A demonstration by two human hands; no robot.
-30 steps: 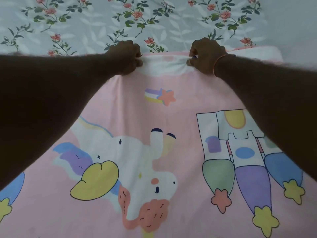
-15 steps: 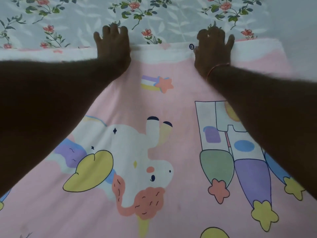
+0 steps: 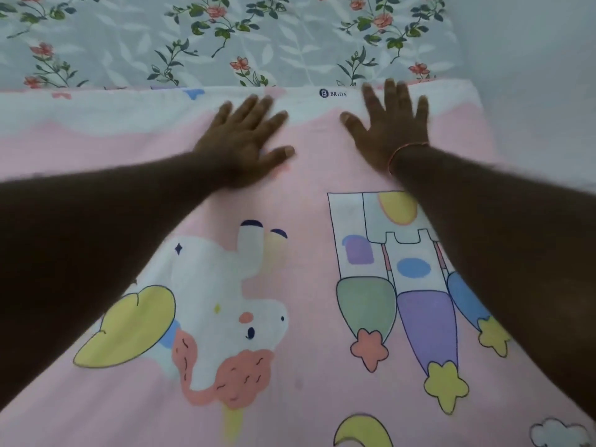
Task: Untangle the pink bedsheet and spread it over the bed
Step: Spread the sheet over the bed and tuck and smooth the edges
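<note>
The pink bedsheet (image 3: 309, 201), printed with a unicorn, a castle and stars, lies flat over the near part of the bed. Its white far edge with a small printed label runs straight across the view. My left hand (image 3: 248, 137) presses flat on the sheet just below that edge, fingers spread. My right hand (image 3: 392, 124) lies flat too, fingertips on the white border beside the label. Neither hand holds any cloth.
Beyond the pink sheet's edge the bed shows a grey floral sheet (image 3: 225, 43). A pale wall (image 3: 532, 59) stands along the right side of the bed, close to the sheet's right corner.
A second ago both hands gripped the bunched far edge. They let go, laid it down flat, and now slide back toward me a little with fingers spread.
</note>
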